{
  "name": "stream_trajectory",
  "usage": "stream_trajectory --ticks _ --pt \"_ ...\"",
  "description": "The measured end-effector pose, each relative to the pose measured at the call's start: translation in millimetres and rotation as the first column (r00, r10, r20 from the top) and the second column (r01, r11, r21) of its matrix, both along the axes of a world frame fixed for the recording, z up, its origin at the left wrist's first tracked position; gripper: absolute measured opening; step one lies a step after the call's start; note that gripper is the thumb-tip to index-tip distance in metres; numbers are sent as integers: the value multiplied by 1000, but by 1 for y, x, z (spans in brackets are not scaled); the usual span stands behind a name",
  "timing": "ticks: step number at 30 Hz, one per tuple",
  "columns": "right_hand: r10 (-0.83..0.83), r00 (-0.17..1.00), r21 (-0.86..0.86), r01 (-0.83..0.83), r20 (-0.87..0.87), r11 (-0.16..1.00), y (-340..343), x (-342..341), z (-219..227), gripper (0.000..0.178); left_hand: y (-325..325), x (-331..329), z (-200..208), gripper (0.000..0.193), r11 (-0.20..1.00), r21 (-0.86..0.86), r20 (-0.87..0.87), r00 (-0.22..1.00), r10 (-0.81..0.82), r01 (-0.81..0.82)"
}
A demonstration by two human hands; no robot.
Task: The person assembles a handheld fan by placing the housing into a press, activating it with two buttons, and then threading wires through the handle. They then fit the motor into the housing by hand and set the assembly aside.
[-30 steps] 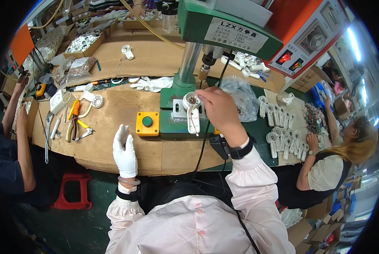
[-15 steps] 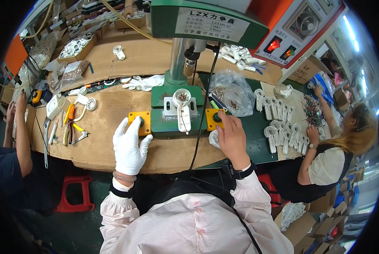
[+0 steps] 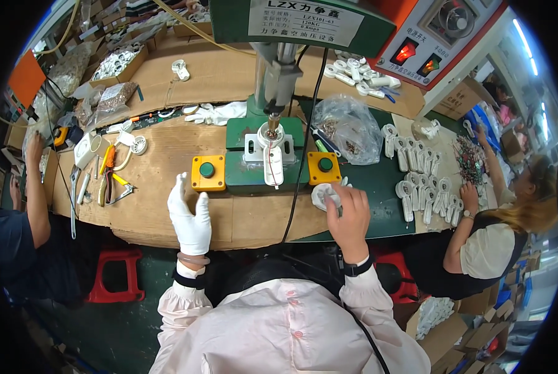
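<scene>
My left hand (image 3: pixel 190 218), in a white glove, is open above the bench edge, apart from the left yellow button box (image 3: pixel 215 182). My bare right hand (image 3: pixel 351 218) is at a white fan-shaped plastic housing (image 3: pixel 320 198), its thumb and fingers apart at the part's edge and covering some of it. Between the button boxes, another white handheld-fan housing (image 3: pixel 273 168) rests in a metal fixture (image 3: pixel 252 149) on the green press. The press's brass-coloured tip (image 3: pixel 273 121) is down at the round head of that housing. The right yellow button box (image 3: pixel 316 175) is untouched.
Rows of white housings (image 3: pixel 423 193) lie to the right, beside a clear bag of small parts (image 3: pixel 347 131). Pliers (image 3: pixel 109 177) and other tools lie to the left. A black cable (image 3: pixel 296 193) hangs before the press. Co-workers sit at both sides.
Both hands have come off the button boxes. My right hand has moved down to the loose white housing, my left hand back toward me. The press tip has come down onto the housing.
</scene>
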State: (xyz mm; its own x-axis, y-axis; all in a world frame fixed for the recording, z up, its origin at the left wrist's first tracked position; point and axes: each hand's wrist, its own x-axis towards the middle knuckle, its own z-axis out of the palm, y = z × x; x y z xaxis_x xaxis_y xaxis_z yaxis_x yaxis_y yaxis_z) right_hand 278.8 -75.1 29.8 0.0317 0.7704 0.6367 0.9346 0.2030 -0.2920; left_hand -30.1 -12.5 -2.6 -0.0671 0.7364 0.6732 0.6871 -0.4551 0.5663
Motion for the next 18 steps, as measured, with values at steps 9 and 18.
stream_trajectory --ticks 9,18 --pt "61 993 -95 -71 -101 993 -13 9 -31 25 -16 15 18 49 980 -159 437 898 -41 122" --pt "45 993 -47 -50 -110 998 -19 11 -32 23 -15 76 59 49 545 -290 905 411 -113 787"
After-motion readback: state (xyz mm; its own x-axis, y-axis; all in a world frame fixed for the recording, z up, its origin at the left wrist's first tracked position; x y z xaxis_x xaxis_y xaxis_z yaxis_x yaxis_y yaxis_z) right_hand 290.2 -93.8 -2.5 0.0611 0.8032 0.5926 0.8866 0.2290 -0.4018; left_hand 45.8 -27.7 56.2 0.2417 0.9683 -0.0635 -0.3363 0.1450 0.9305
